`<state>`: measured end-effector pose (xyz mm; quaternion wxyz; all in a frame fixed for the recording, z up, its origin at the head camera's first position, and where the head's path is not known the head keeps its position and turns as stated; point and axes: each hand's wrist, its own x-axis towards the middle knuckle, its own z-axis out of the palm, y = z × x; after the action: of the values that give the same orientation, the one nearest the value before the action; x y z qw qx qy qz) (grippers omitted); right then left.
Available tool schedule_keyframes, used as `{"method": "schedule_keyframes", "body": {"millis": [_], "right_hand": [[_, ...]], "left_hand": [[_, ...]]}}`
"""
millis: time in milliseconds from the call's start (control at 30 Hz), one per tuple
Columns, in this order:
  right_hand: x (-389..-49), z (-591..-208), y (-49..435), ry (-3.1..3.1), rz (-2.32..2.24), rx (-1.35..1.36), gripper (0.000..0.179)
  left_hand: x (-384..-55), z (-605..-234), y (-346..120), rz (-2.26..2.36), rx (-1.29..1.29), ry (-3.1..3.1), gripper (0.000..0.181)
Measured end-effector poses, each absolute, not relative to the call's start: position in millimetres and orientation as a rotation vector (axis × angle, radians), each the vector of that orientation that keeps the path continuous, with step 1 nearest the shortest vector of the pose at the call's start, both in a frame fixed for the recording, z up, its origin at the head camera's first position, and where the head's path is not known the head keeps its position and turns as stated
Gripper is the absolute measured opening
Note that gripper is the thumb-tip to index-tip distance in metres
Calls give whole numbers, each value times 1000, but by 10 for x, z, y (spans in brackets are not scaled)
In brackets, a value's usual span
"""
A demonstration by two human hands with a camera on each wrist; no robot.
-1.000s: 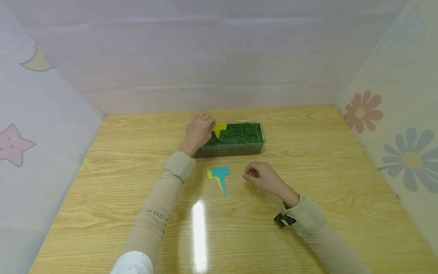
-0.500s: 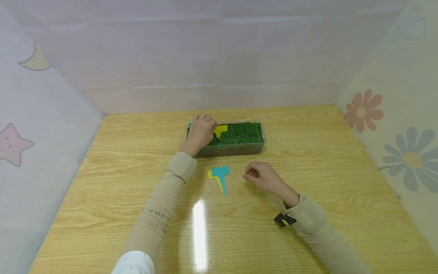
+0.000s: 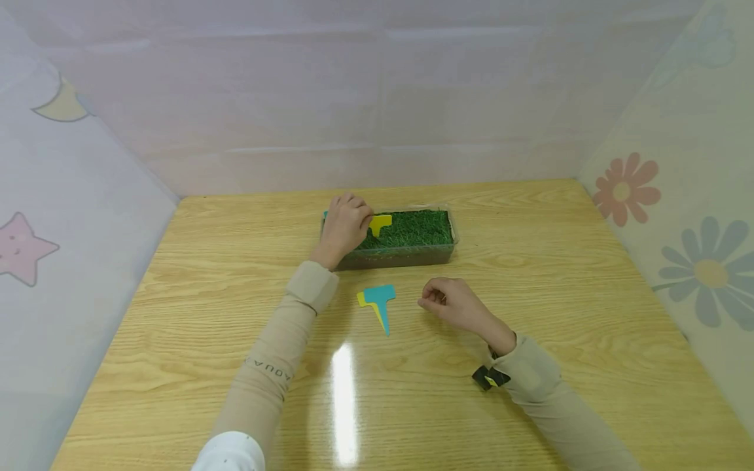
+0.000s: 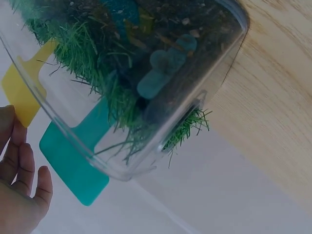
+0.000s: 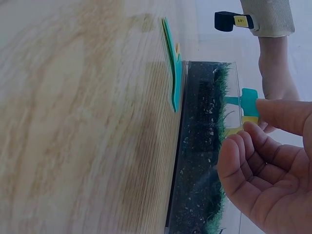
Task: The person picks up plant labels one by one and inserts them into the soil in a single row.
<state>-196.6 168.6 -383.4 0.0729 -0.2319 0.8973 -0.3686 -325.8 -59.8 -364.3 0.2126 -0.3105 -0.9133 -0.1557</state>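
My left hand (image 3: 346,226) pinches one end of the head of a yellow T-shaped plant label (image 3: 381,224). The label's stem goes down into the grass (image 3: 421,229) of a clear planter box (image 3: 397,260) with dark soil. Beside it, a teal plant label (image 4: 75,165) stands in the box near one end, largely covered by the hand in the head view. On the table in front of the box lies a blue plant label (image 3: 379,294) overlapping a yellow one (image 3: 361,299). My right hand (image 3: 456,306) rests to the right of these, fingers loosely curled and holding nothing.
The wooden table (image 3: 518,261) meets a pale back wall (image 3: 377,98) just behind the box. Decorated side panels with flowers (image 3: 709,275) and a star (image 3: 26,248) border it. A small black wrist device (image 3: 491,378) is on the right cuff.
The left hand and the yellow label it pinches have shifted very slightly right and down at the grass. The right hand and the labels on the table stay put.
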Motion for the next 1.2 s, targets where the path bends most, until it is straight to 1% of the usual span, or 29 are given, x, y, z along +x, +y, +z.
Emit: {"method": "schedule_keyframes", "body": {"millis": [200, 467, 700, 933, 1200], "right_hand": [[-1959, -3824, 1666, 2696, -1104, -709, 6], [-1967, -3833, 1647, 2694, -1111, -733, 6], [-1966, -3831, 1635, 2689, -1113, -724, 5], [-1968, -3820, 1612, 2689, -1104, -703, 6], [-1992, -3825, 1588, 2694, -1108, -703, 6]], "left_hand": [[-3208, -3627, -630, -520, -874, -2476, 9], [-3088, -3648, -696, -701, -845, -2345, 16], [-2866, -3662, -783, -858, -748, -2409, 14], [-2632, -3695, -864, -994, -632, -2447, 17], [-2438, -3716, -932, -1103, -558, -2433, 15]]}}
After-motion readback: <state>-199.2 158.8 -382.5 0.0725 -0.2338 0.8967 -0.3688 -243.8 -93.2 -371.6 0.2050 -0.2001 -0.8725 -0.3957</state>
